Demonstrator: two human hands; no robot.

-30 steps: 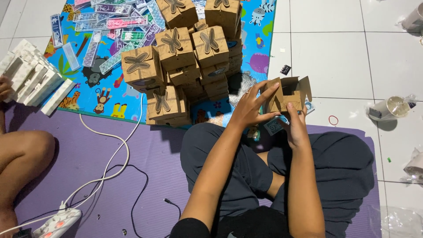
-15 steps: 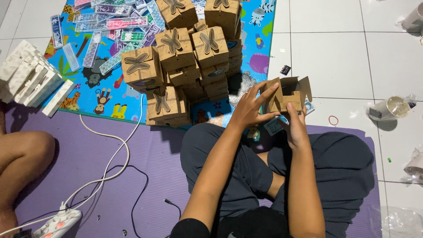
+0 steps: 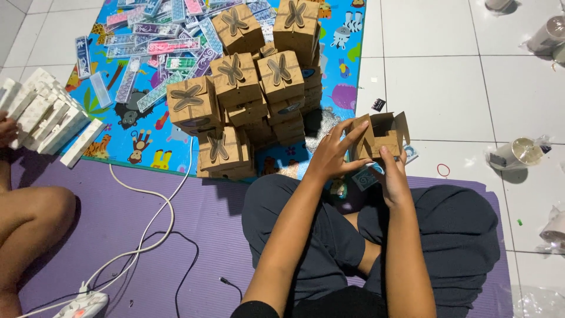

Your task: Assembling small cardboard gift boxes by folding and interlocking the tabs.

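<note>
Both arms are bare from the elbows down, no watch, rings or bracelets that I can spot on the left hand [image 3: 329, 158] or right hand [image 3: 395, 179]. Dark grey shorts [image 3: 459, 235], loose and a bit wrinkly, plus a black top [image 3: 253, 310] barely peeking in at the bottom edge.

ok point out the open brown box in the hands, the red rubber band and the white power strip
open brown box [image 3: 385, 136], head view, front wall
red rubber band [image 3: 443, 170], head view, the ring's edge on the tile
white power strip [image 3: 81, 305], head view, top face
</note>
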